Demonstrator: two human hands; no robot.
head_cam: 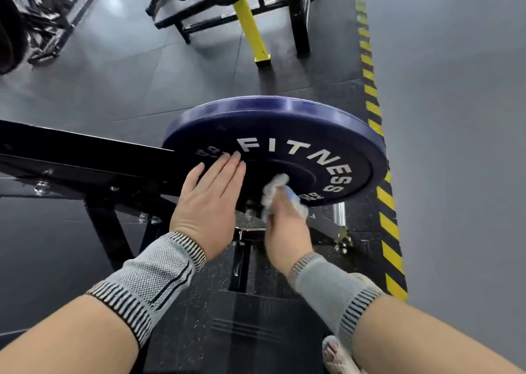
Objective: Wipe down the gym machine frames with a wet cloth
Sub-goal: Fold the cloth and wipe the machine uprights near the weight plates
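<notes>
A blue weight plate [299,134] lettered FITNESS hangs on the end of a black machine frame [85,160] in the middle of the view. My left hand [207,203] lies flat with straight fingers against the plate's left face, near the frame. My right hand [287,231] grips a bunched white and blue cloth [277,188] and presses it against the plate near its hub. Both wrists wear grey knitted supports.
A yellow and black striped strip [381,174] runs along the floor edge beside a grey wall [455,117] on the right. Another machine with a yellow post [252,29] stands farther back. Black frame legs [113,237] and a footplate [244,331] sit below my arms. A sandalled foot [336,353] shows at the bottom.
</notes>
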